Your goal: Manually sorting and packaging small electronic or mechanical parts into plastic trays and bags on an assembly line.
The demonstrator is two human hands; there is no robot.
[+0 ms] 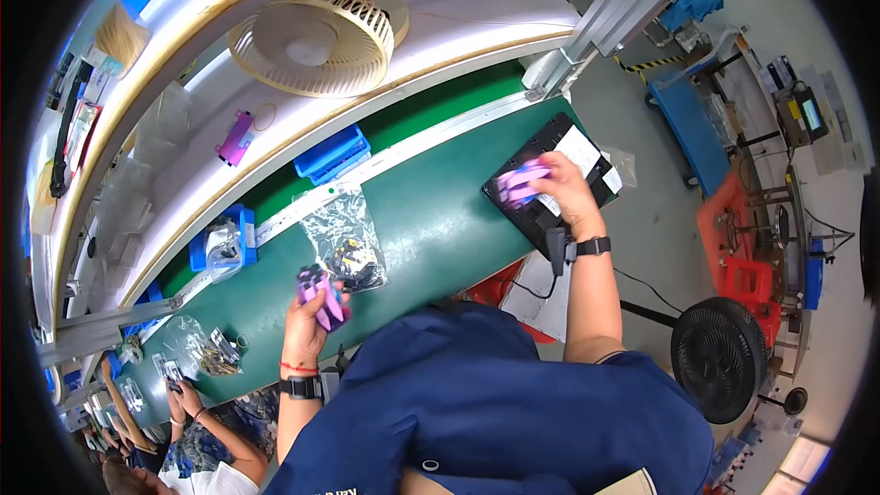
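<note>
plainly, both hands closed: left hand [307, 316] around a purple part [321, 298], right hand [561, 185] half hiding another purple piece [519, 181] over a black tray [550, 179]

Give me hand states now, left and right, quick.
Left hand: closed on a purple part, held above the green belt.
Right hand: closed on a second purple part, over the black tray.

1. A clear plastic bag [344, 236] of small dark parts lies on the green table [431, 220].
2. A second clear bag [200, 346] lies further left.
3. White rectangular labels [577, 151] sit on a black tray [550, 185] at the right end of the table.
</note>
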